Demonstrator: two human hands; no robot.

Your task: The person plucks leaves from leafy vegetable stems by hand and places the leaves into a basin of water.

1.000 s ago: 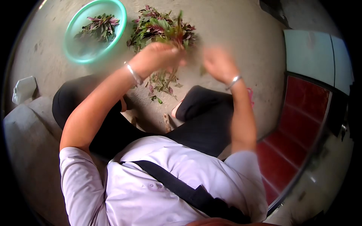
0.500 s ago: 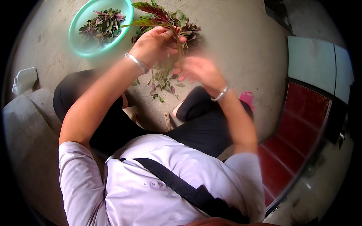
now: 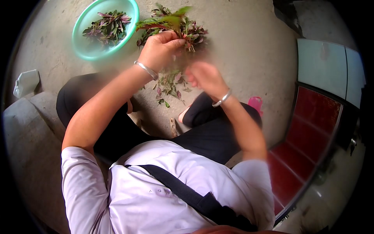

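My left hand (image 3: 165,46) is closed round a stalk of red-and-green amaranth (image 3: 177,20), its leaves pointing up and away from me. Just below and to the right, my right hand (image 3: 207,77) has its fingers curled in and smeared by motion; what they hold, if anything, is hidden. Behind the held stalk lies a heap of amaranth (image 3: 196,34) on the floor. Loose bits of leaf (image 3: 169,84) are scattered beneath my hands. More picked amaranth leaves (image 3: 109,26) lie in a green plastic basin (image 3: 79,46) at the upper left.
My bent legs (image 3: 210,136) in black trousers frame the concrete floor (image 3: 241,50). A pale plastic container (image 3: 26,84) stands at the far left. Something pink (image 3: 255,104) is by my right knee. A cabinet with red tiled panels (image 3: 311,124) runs along the right side.
My left hand has moved slightly down and right, and the stalk's leaves have swung right. My right hand has shifted a little, its fingers now more curled.
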